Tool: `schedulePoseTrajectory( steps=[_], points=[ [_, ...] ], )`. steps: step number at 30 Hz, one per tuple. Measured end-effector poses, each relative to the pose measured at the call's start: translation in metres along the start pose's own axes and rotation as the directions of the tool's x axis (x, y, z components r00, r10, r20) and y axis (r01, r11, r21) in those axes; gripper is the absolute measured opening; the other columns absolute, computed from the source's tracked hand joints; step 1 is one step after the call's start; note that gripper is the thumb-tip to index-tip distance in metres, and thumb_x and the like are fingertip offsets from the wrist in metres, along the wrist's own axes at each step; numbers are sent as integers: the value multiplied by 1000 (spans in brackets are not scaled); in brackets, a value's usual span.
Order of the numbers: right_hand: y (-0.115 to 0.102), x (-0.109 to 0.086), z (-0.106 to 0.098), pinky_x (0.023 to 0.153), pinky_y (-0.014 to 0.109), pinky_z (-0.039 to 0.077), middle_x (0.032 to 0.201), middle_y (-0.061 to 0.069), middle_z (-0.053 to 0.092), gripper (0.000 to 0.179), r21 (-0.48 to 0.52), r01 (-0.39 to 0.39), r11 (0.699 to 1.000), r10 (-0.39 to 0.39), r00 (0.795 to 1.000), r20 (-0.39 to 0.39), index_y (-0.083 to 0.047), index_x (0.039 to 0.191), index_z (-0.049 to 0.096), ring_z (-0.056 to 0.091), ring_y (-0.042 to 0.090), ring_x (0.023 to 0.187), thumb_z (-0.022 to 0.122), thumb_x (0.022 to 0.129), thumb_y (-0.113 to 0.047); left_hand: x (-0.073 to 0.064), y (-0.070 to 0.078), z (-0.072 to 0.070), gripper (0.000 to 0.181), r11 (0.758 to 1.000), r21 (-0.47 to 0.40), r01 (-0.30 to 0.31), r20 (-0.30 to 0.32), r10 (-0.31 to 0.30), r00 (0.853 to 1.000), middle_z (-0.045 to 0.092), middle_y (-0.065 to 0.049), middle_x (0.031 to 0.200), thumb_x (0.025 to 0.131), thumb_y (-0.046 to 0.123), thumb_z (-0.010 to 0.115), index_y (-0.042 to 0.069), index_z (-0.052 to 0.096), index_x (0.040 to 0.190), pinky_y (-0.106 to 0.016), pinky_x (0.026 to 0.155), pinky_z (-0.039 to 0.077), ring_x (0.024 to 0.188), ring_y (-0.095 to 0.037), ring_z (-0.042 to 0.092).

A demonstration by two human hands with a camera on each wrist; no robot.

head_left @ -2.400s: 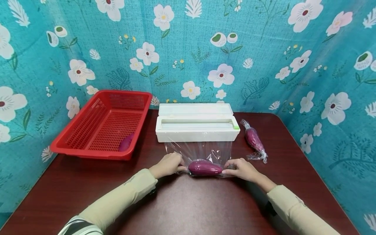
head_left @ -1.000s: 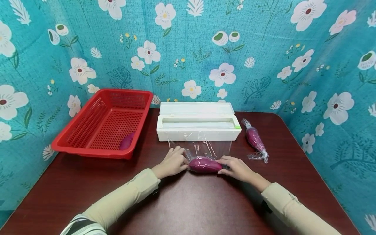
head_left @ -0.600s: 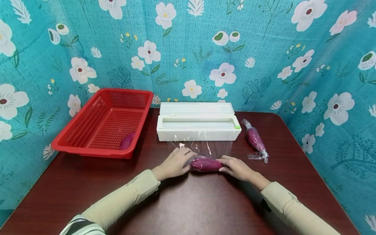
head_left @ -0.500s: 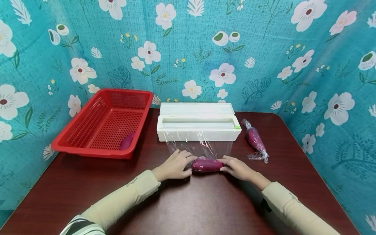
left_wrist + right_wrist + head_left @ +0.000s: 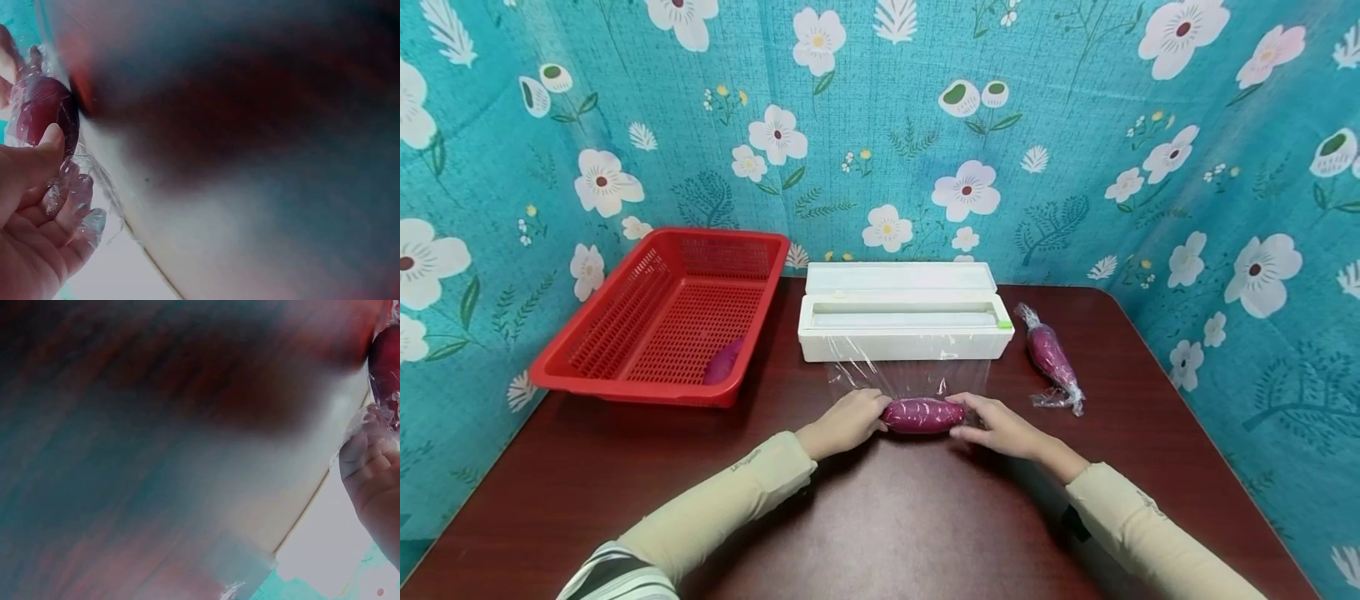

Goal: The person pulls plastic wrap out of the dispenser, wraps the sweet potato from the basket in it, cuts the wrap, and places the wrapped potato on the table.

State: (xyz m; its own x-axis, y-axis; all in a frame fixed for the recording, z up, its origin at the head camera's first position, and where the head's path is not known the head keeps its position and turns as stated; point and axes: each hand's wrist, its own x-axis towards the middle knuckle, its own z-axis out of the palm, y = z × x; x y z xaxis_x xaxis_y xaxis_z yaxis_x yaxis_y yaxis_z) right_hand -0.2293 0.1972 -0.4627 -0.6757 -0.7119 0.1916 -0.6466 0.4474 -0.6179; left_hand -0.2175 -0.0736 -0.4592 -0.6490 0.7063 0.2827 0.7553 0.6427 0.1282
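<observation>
Near the middle of the bench [image 5: 850, 525], left hand [image 5: 847, 421]: forearm in a beige sleeve [image 5: 722, 500] slants up from the lower left; fingers curl round the left end of a purple vegetable [image 5: 922, 415], and in the left wrist view the thumb lies on it with film gathered over the other fingers.
Right hand [image 5: 1000, 427]: forearm slants up from the lower right; fingers grasp the vegetable's right end, index finger on the far side, thumb on the near side.
Red basket [image 5: 595, 388]: perforated, at the back left; one purple piece [image 5: 722, 362] lies in its near right corner, partly hidden by the wall.
White box [image 5: 906, 347]: behind the hands, lid [image 5: 901, 277] raised; a pale roll [image 5: 904, 320] lies in the trough, a green piece [image 5: 1004, 325] at the right end.
Clear film [image 5: 917, 377]: spread from the box's front to the vegetable.
Purple vegetable: crosswise on the bench between both hands, plump, deep purple, shiny under creased film.
Second vegetable [image 5: 1051, 356]: right of the box, slanted, wrapped, film bunched at both ends.
</observation>
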Motion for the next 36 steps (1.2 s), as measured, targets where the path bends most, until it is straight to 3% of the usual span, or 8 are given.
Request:
schedulePoseTrajectory(
  steps=[4,12,17,21,24,27,32,36],
  points=[
    [1,3,2,72,26,44,103,6,61,45,-15,41,999,-42,999,-33,-1,115,53,53,9,81,71,75,-14,2,-2,3,18,998,-44,36,47,-34,998,59,-5,78,76,16,69,2,61,85,-29,69,47,74,-18,58],
    [6,11,4,74,32,48,96,13,65,32,-29,119,992,-121,988,-94,7,108,59,59,14,87,64,77,-3,2,-10,4,16,973,-155,170,115,-153,982,62,-6,82,80,15,65,3,64,90,-32,70,48,79,-20,60],
    [12,16,2,77,31,47,98,10,64,28,-46,101,994,-103,993,-63,4,108,60,57,12,88,61,81,-2,2,-17,7,28,927,-317,199,72,-186,980,64,-9,84,78,9,65,-3,60,102,-31,73,47,77,-19,60],
    [14,21,-2,65,26,45,81,3,61,19,-39,50,998,-51,999,-6,0,103,61,51,5,70,57,85,-4,2,-16,4,37,887,-401,228,3,-248,969,62,-6,79,78,6,66,0,51,111,-26,64,48,70,-14,59],
    [15,24,-6,52,23,42,65,2,53,14,-9,-15,1000,15,999,36,-1,99,60,45,3,56,53,88,-6,3,-15,0,31,912,-339,233,-65,-270,961,62,-5,81,81,9,64,4,57,110,-27,64,47,72,-14,58],
    [15,27,-9,47,23,40,59,4,49,15,20,-80,997,79,995,56,-1,99,59,41,3,49,49,91,-8,4,-14,-4,31,934,-254,251,-74,-277,958,59,-4,86,86,16,58,3,59,114,-27,63,46,72,-15,54],
    [17,31,-11,50,24,41,59,4,48,17,38,-130,991,127,990,57,-2,94,59,44,5,48,44,94,-11,6,-17,-1,53,959,-154,236,-38,-245,969,50,-3,84,80,32,66,0,53,120,-29,60,44,68,-15,49],
    [18,36,-12,48,25,41,57,0,46,23,71,-183,981,180,983,41,-1,82,57,43,7,46,43,95,-14,9,-21,2,39,982,-48,180,-100,-184,978,50,-2,78,78,28,66,3,59,107,-28,59,46,67,-15,51]
  ],
)
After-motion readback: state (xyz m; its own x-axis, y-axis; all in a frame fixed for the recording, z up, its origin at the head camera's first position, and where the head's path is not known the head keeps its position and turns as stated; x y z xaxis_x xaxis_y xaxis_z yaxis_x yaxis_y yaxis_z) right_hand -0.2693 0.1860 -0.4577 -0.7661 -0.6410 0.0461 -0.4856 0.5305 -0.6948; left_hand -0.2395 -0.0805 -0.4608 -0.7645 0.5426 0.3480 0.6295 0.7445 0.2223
